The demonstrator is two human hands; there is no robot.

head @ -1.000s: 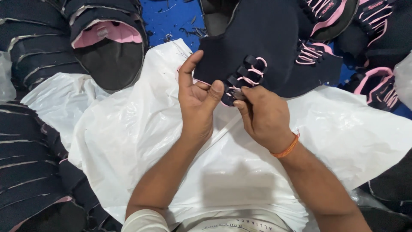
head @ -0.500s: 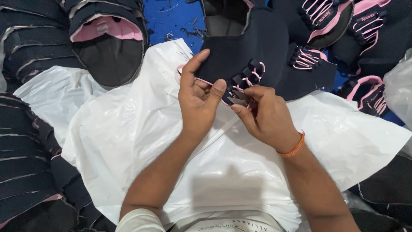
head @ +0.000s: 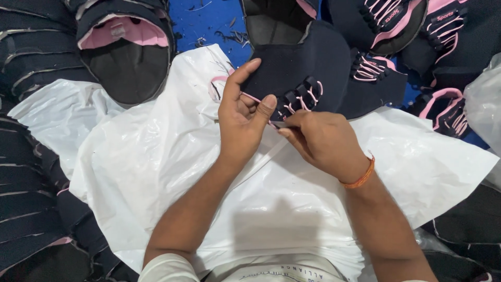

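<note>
Lacing under way at the centre of the head view, upper middle of the frame: dark navy shoe upper [head: 308, 68] lying on a white plastic sheet [head: 156, 167], its row of loops threaded with pink lace [head: 305, 99]. Left hand [head: 242, 117] just left of centre, grip half closed, thumb and forefinger spread along the edge of the upper and pinching it flat beside the loops. Right hand [head: 323, 138] just right of centre, grip closed tight, fingertips pinched on something thin at the lower end of the lacing, probably the lace end, though too small to tell for sure. Orange band [head: 360, 175] on the right wrist. Best done, by the look of it, with the upper held taut by the left thumb so each loop stands open, the lace end kept short and stiff between the right fingertips, fed straight through one loop at a time, then drawn snug without puckering the fabric. Risk of a skipped loop or a twisted lace if pulled too fast. More uppers [head: 125, 57] in upper left and upper right of the frame, stacked dark pieces [head: 26, 209] down the left edge, blue floor [head: 209, 21] showing at the top.
</note>
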